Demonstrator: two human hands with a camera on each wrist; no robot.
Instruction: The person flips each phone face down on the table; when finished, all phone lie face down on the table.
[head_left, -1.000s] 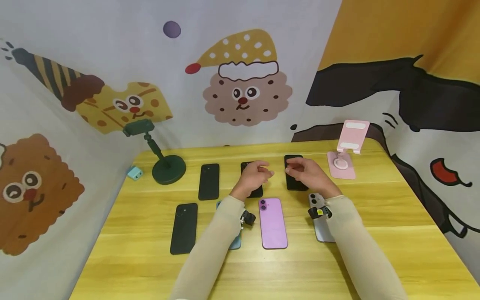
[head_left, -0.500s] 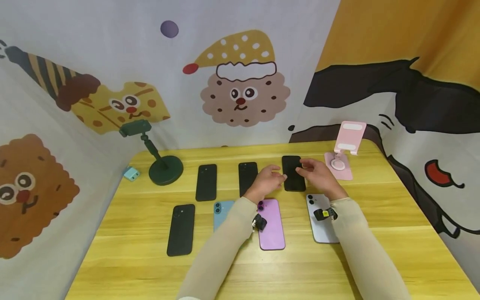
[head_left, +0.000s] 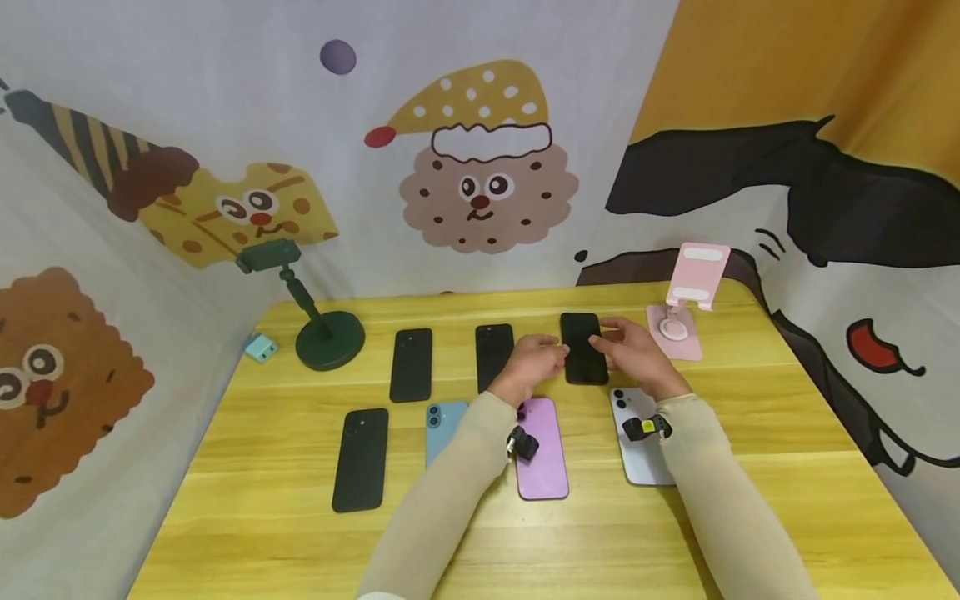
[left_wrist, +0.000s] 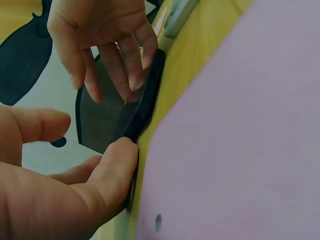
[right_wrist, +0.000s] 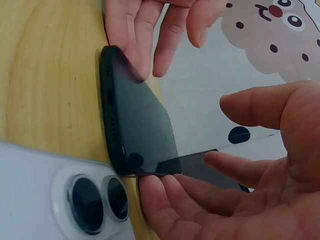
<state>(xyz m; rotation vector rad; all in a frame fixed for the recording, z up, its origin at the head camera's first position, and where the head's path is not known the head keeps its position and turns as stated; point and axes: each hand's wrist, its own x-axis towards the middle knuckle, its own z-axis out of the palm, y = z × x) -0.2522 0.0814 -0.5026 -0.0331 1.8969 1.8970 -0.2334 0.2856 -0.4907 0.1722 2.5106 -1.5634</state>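
Note:
A black phone lies screen up at the back of the table, between both hands. My left hand is at its left edge, and in the left wrist view a fingertip touches the side of the phone. From the other side my right hand reaches in. Its lower fingers touch the phone's edge in the right wrist view, where the phone shows a glossy screen. Thumb and index of the right hand stand apart from it. Neither hand wraps round the phone.
Other phones lie face down: two black ones at the back, a black one, a blue one, a pink one and a white one. A green stand, pink stand and blue charger stand behind.
My left hand has moved right, from over another black phone to the left edge of this one. My right hand has shifted off the phone's top to its right edge.

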